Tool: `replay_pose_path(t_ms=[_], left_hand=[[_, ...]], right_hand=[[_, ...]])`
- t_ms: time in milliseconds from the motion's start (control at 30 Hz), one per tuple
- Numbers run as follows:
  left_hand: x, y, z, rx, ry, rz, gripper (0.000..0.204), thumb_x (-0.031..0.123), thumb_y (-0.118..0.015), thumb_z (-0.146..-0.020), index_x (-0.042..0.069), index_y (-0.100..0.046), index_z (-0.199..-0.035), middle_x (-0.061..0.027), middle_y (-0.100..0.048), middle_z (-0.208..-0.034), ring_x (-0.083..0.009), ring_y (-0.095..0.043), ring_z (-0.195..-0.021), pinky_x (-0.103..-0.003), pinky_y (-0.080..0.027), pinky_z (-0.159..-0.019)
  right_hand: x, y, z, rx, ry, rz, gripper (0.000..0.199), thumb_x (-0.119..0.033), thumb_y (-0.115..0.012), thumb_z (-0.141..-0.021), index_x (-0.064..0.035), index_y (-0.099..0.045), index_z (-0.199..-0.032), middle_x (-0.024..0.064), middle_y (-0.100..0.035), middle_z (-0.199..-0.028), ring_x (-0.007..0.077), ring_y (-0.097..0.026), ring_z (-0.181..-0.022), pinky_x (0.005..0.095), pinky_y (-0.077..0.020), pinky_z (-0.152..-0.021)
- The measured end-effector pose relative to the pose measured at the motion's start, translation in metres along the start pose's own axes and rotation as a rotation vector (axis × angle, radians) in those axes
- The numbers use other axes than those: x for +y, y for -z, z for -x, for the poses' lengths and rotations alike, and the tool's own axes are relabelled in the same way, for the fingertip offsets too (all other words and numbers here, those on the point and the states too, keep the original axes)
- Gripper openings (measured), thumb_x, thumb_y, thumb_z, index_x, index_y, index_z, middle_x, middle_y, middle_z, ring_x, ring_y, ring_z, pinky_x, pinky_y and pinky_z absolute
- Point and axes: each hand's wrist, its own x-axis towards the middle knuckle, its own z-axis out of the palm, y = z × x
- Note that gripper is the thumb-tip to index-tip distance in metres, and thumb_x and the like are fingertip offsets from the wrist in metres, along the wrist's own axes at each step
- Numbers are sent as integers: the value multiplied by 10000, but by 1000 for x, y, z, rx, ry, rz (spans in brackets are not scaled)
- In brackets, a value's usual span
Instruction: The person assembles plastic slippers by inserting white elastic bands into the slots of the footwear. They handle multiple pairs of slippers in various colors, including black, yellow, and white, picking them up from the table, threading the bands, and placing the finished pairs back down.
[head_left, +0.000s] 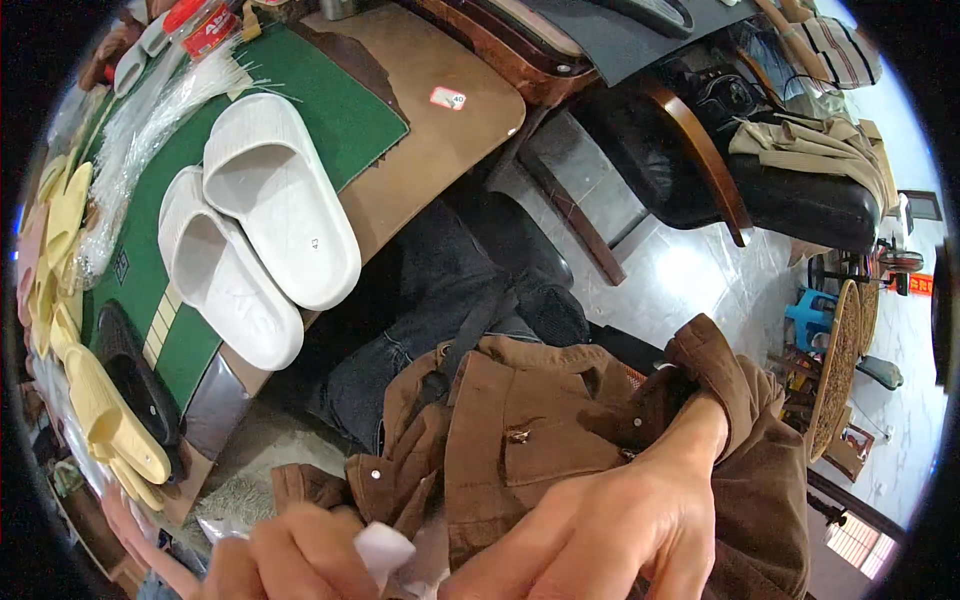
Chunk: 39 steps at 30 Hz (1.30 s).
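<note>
At the lower edge my left hand (285, 555) is closed, its fingers curled. A small white piece (384, 547) sticks out beside its fingers; its kind does not show. My right hand (620, 525) is bent downward just to the right, fingers curled together, with the fingertips cut off by the picture's edge. Whatever it holds is hidden. Behind both hands lies the brown jacket (560, 430) on my body. Beyond them, a pair of white slide sandals (285, 210) rests on the green mat (370, 110), apart from both hands.
Yellow slides (105, 400) and a dark slide (135, 375) lie along the table's left side, near clear plastic strips (150, 130) and a red-labelled jar (205, 25). Another person's arm (150, 545) shows at lower left. A black chair (650, 150) with folded beige cloth (820, 150) stands right.
</note>
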Motion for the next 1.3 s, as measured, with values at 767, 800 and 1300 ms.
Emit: replay_pose_path(t_ms=[767, 800, 1300], left_hand=[[-44, 16, -5, 178, 220, 13, 158, 71, -541, -949, 87, -465, -811, -58, -480, -708, -113, -341, -517, -262, -284, -533], [-46, 18, -5, 164, 226, 18, 158, 63, -540, -947, 86, -464, -811, -59, -481, -707, -115, -340, -516, -264, -286, -533], [-69, 13, -14, 321, 298, 77, 101, 62, -662, -867, 24, -582, -819, -117, -587, -775, -131, -494, -525, -246, -358, -504]], right_hand=[[2, 6, 8, 21, -211, -333, 438, -209, -669, -902, 106, -561, -1186, 224, -568, -1187, 297, -562, -1081, 394, -448, -920], [2, 7, 10, 25, -209, -370, 432, -211, -667, -904, 101, -565, -1186, 225, -564, -1196, 294, -560, -1084, 392, -447, -919], [-19, 25, 12, 81, -271, -554, 465, -229, -702, -873, 105, -575, -1170, 239, -566, -1188, 286, -548, -1096, 376, -451, -909]])
